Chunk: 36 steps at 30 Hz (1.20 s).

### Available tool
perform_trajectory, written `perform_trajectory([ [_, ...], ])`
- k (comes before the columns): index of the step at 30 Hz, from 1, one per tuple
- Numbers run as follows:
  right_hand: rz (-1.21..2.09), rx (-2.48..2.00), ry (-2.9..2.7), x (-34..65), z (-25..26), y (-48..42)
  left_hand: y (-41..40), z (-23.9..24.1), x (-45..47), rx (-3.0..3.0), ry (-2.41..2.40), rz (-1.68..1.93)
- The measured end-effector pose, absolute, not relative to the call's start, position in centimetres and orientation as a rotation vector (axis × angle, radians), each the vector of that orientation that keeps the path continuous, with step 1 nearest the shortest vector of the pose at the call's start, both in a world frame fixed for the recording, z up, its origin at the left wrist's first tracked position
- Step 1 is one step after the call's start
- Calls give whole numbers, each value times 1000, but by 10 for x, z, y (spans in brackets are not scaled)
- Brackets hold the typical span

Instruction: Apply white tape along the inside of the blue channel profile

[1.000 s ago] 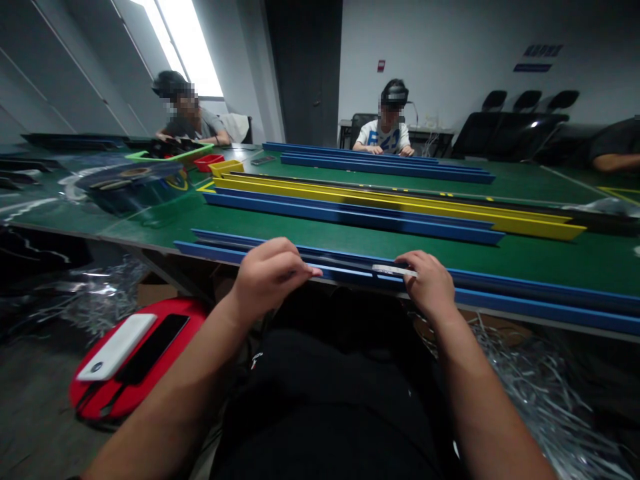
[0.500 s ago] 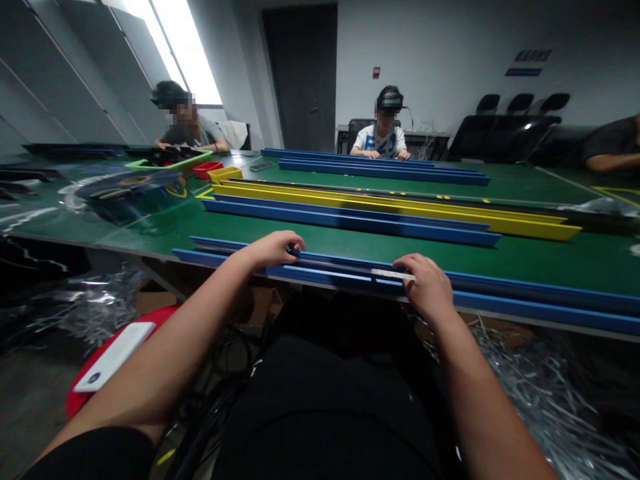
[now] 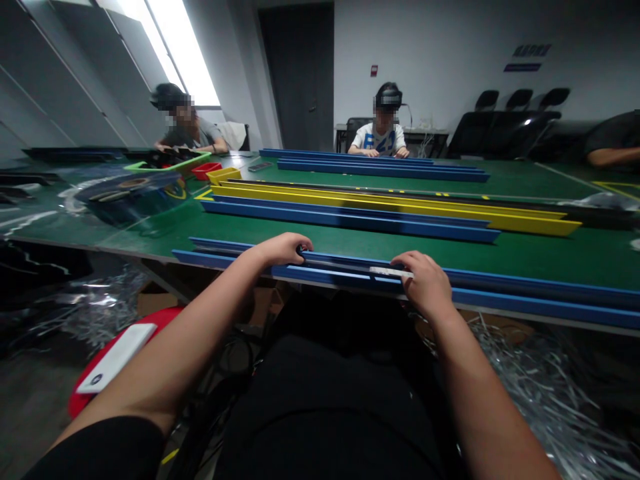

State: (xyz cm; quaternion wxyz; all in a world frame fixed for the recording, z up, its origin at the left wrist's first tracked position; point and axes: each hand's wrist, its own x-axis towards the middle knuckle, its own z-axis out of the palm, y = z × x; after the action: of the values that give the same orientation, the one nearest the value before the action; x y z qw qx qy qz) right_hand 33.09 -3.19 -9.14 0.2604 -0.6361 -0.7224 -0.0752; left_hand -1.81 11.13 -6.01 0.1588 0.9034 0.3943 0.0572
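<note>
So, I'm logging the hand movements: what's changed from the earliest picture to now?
The left hand has moved forward, away from the body, farther over the near blue rail. Its fingers now curl by a dark bit; whether it's held is unclear. The right hand still holds the white strip.

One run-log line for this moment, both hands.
left grip: curled at nearest blue channel, contents unclear | right grip: holding white strip at same channel
</note>
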Motion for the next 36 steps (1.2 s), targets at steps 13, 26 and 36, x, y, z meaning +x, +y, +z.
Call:
perform_trajectory([
  [13, -198, -1741, -1963, 332, -92, -31, 115, -69, 7, 2627, 1039, 176],
  [26, -189, -1729, -1981, 333, -91, -30, 111, -70, 42, 2697, 904, 166],
  [36, -106, -1673, -1932, 338, -96, -26, 109, -76, 51, 2606, 991, 183],
])
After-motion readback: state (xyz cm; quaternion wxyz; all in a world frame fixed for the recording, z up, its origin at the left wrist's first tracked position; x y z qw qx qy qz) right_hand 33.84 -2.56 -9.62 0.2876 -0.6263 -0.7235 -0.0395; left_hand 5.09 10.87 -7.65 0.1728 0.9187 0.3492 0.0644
